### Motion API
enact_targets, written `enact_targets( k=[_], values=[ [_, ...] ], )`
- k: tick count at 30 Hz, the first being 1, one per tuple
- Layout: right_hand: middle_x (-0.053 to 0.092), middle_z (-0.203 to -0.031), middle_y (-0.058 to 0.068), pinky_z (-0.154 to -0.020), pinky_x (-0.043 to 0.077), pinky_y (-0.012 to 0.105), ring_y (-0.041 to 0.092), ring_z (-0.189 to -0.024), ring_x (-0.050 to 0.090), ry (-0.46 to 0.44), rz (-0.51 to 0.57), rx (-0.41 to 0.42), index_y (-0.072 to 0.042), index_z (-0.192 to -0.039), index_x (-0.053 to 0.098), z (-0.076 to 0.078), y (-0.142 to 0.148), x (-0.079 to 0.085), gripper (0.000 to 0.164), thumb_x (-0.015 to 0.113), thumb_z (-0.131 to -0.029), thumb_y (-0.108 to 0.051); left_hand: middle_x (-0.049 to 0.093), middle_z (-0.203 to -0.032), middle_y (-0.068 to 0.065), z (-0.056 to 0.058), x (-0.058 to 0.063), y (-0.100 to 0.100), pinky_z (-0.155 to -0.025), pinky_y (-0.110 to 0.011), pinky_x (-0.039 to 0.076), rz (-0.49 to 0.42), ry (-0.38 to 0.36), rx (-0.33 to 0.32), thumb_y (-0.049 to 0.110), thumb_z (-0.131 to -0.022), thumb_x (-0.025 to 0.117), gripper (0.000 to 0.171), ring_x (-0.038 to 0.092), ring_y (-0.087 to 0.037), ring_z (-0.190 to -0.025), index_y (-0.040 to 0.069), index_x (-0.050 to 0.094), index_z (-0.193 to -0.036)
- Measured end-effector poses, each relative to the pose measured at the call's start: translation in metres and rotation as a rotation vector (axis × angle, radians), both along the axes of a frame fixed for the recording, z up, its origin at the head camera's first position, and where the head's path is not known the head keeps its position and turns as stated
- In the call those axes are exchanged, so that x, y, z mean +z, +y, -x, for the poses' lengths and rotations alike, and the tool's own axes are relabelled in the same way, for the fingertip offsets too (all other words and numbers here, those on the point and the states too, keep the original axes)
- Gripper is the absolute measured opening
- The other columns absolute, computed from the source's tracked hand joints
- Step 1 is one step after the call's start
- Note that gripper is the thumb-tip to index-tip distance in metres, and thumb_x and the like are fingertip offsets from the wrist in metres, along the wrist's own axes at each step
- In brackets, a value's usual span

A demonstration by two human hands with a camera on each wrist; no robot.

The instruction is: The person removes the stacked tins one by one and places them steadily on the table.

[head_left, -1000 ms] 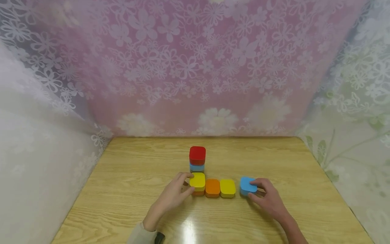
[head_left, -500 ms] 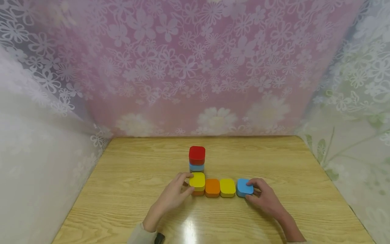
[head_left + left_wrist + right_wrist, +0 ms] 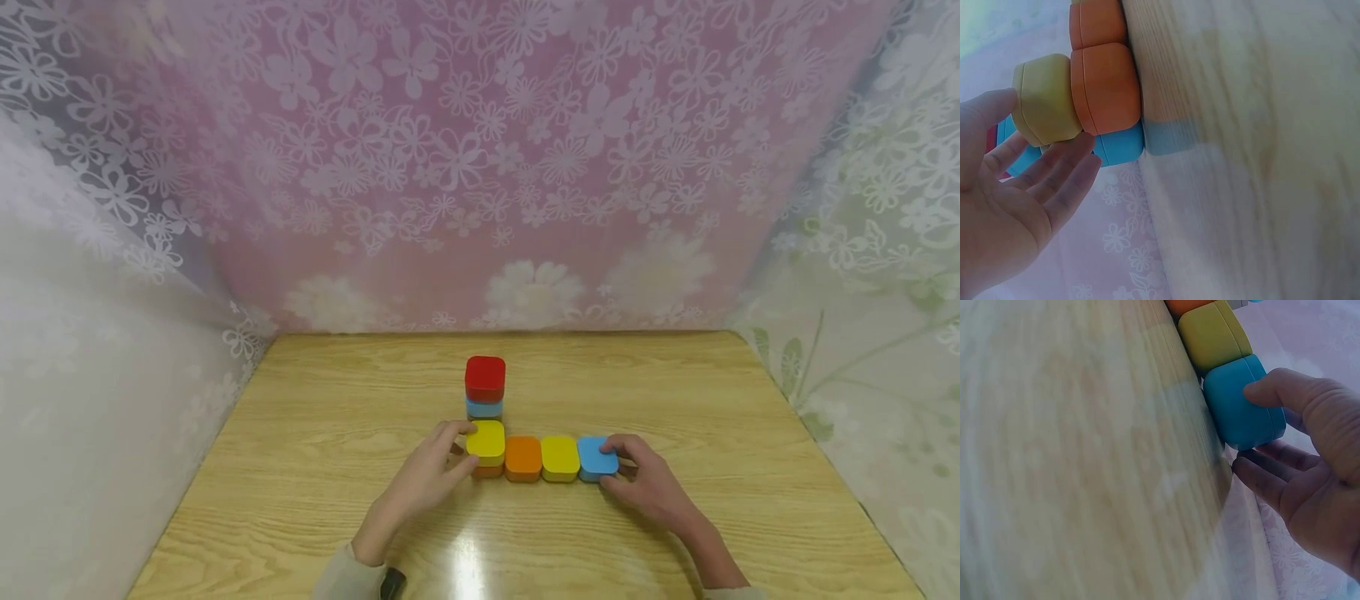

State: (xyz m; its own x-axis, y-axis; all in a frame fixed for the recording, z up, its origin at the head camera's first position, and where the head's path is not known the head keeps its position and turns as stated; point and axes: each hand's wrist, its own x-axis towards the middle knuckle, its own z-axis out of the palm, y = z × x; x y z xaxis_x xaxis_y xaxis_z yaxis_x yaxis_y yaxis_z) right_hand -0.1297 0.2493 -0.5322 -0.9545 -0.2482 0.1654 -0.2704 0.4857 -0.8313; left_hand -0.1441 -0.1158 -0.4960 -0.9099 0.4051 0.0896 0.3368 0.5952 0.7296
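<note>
My left hand [image 3: 423, 475] grips a rounded yellow block [image 3: 487, 442] between thumb and fingers. That block sits on an orange block [image 3: 1110, 87], whose front edge shows below it in the head view. A second orange block [image 3: 522, 457] and another yellow block [image 3: 559, 457] continue the row to the right. At the row's right end my right hand [image 3: 651, 487] pinches a blue block [image 3: 1238, 403], thumb on its near side. In the right wrist view the blue block lies flush against the yellow one, on the table.
Behind the left end of the row stands a red block [image 3: 485, 377] on top of a blue block [image 3: 484, 407]. The wood-grain table [image 3: 315, 400] is enclosed by a pink floral cloth [image 3: 450, 208] at the back and pale cloths at both sides.
My right hand has slid the blue block leftward until it closes the gap to the yellow block in the row. The left hand has kept its hold on the upper yellow block.
</note>
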Motion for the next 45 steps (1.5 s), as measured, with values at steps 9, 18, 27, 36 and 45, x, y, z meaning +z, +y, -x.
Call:
enact_targets(
  k=[9,18,27,36,45],
  values=[
    [0.054,-0.128,0.02,-0.09,0.055,0.041,0.041,-0.115,0.058,0.004,-0.008,-0.011,-0.004,-0.114,0.058,0.001,-0.001,-0.002,0.036,0.075,-0.083,0.003,0.053,-0.137,-0.003,0.001,0.0,0.0,-0.084,-0.032,0.054,-0.01,-0.007,-0.006,0.035,-0.1,0.059,0.044,0.061,-0.02,-0.109,0.02,0.048,-0.14],
    [0.055,-0.127,0.019,-0.09,0.055,0.041,0.04,-0.115,0.058,0.012,-0.022,-0.013,-0.004,-0.115,0.058,0.001,-0.001,-0.002,0.037,0.076,-0.083,0.002,0.053,-0.137,-0.005,0.001,0.0,-0.001,-0.084,-0.035,0.055,-0.023,0.008,-0.014,0.036,-0.1,0.058,0.044,0.061,-0.022,-0.109,0.018,0.048,-0.139],
    [0.056,-0.126,0.018,-0.09,0.055,0.042,0.041,-0.115,0.058,0.015,-0.027,-0.002,-0.004,-0.115,0.058,0.001,-0.001,-0.002,0.036,0.076,-0.084,0.001,0.052,-0.138,-0.004,0.001,-0.001,-0.003,-0.086,-0.035,0.055,-0.031,-0.011,-0.02,0.035,-0.1,0.059,0.045,0.061,-0.021,-0.11,0.019,0.047,-0.14],
    [0.054,-0.128,0.019,-0.091,0.055,0.04,0.041,-0.117,0.057,-0.024,-0.008,-0.01,-0.003,-0.115,0.058,0.002,-0.003,0.0,0.037,0.076,-0.084,0.001,0.051,-0.14,-0.004,0.001,0.0,-0.004,-0.086,-0.031,0.054,-0.028,-0.016,-0.016,0.036,-0.101,0.058,0.045,0.061,-0.02,-0.11,0.018,0.047,-0.141],
    [0.051,-0.136,0.021,-0.098,0.049,0.051,0.045,-0.126,0.05,-0.062,-0.049,-0.036,-0.002,-0.13,0.052,0.002,-0.004,0.008,0.049,0.075,-0.089,-0.016,0.052,-0.139,-0.002,0.002,0.0,-0.004,-0.084,-0.028,0.054,-0.009,-0.02,-0.022,0.038,-0.1,0.058,0.045,0.062,-0.019,-0.11,0.019,0.049,-0.14]
  ],
)
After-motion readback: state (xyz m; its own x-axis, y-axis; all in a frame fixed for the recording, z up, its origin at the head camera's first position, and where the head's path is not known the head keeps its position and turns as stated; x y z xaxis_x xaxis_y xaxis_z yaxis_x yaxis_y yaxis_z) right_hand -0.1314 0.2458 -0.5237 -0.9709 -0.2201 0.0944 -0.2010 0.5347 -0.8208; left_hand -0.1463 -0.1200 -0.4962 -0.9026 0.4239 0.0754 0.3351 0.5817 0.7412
